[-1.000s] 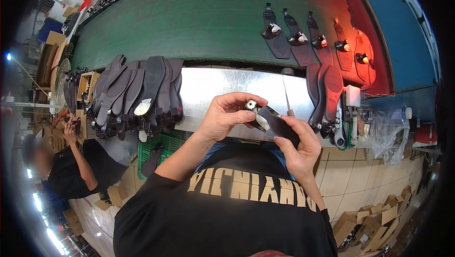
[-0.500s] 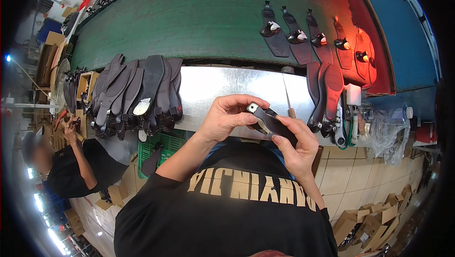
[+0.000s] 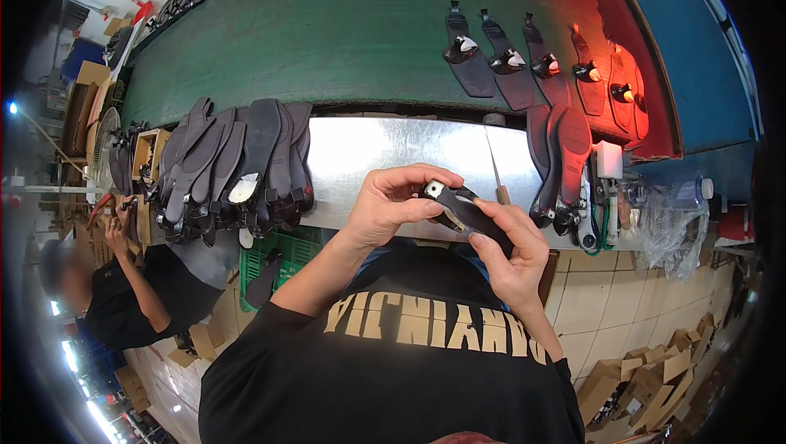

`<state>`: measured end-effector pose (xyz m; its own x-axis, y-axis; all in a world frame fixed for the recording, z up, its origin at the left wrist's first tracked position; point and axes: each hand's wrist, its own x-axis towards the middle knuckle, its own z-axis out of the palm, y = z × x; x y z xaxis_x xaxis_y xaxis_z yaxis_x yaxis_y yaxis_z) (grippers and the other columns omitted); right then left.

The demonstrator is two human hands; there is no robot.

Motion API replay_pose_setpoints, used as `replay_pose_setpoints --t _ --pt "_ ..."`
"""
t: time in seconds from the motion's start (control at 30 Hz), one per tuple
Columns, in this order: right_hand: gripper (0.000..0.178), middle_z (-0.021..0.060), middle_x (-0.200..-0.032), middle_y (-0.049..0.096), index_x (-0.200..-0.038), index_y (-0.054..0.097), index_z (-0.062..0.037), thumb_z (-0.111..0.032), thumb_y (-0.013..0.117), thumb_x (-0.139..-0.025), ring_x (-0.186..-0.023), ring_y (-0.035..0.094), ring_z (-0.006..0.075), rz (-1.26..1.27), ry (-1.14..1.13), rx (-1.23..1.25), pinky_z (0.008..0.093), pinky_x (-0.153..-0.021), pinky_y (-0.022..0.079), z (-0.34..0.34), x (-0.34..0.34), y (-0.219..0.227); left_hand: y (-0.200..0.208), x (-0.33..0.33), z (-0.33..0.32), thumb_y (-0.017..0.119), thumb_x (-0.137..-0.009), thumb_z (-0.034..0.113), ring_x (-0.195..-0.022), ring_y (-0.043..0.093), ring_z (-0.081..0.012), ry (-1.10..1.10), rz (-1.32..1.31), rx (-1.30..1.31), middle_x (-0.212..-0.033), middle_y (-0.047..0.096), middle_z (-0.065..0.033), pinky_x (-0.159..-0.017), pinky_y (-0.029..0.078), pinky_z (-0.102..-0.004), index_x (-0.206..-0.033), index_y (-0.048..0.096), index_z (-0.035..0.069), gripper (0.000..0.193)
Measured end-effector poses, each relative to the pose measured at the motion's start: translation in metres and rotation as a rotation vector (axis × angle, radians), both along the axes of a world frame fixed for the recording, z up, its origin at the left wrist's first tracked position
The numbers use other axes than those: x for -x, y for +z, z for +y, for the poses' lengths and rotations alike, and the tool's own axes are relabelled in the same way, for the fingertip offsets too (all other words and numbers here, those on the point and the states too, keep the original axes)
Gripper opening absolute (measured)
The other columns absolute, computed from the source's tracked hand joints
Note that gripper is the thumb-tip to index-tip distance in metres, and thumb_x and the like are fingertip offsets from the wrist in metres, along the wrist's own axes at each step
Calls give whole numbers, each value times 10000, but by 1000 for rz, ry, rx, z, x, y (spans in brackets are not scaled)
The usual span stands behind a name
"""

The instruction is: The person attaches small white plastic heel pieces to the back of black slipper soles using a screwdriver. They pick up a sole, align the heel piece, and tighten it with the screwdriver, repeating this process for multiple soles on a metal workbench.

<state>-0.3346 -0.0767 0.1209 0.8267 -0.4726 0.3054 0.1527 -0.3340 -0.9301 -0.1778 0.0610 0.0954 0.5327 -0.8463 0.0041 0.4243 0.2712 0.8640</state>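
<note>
Both my hands are pinched on one black sole (image 3: 465,216) – left hand (image 3: 393,206) at its pale-tipped heel end, right hand (image 3: 509,254) under the rest, up over the steel bench (image 3: 377,149). A green crate (image 3: 278,257) sits below with a dark sole (image 3: 260,282) in it. Pile of soles (image 3: 237,165) to my left, more riding the green belt (image 3: 327,34). Cardboard boxes (image 3: 647,378) on the tiled floor – sole's flat, dark, narrow.

Green conveyor belt (image 3: 327,43), steel bench (image 3: 385,149), tiled floor (image 3: 606,305), cardboard boxes (image 3: 647,378), red glow right.
</note>
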Motion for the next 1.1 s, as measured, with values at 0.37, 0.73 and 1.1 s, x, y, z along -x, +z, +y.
replay_pose_setpoints --t 0.37,0.73,1.1 --pt "388 114 -819 635 -1097 664 -3 41 698 -714 -699 613 197 14 -2 129 278 -633 472 -3 -2 5 4 -1 3 694 -707 -97 -1024 642 -254 -15 -114 -17 -1152 622 -245 -832 550 -308 -1047 686 -19 349" --pt "390 93 -791 618 -1053 668 -35 -21 735 -669 -697 604 261 52 -1 364 349 -643 467 -7 -2 16 1 -7 4 594 -746 -132 -1064 632 -245 -151 -253 43 -1235 599 -223 -871 531 -296 -1094 693 6 387" --pt "369 74 -803 603 -1042 672 -35 -51 730 -678 -722 602 249 88 9 473 357 -663 467 -7 0 16 7 0 4 523 -691 -160 -982 645 -194 -151 -362 -27 -1222 609 -243 -768 501 -250 -1049 715 4 438"
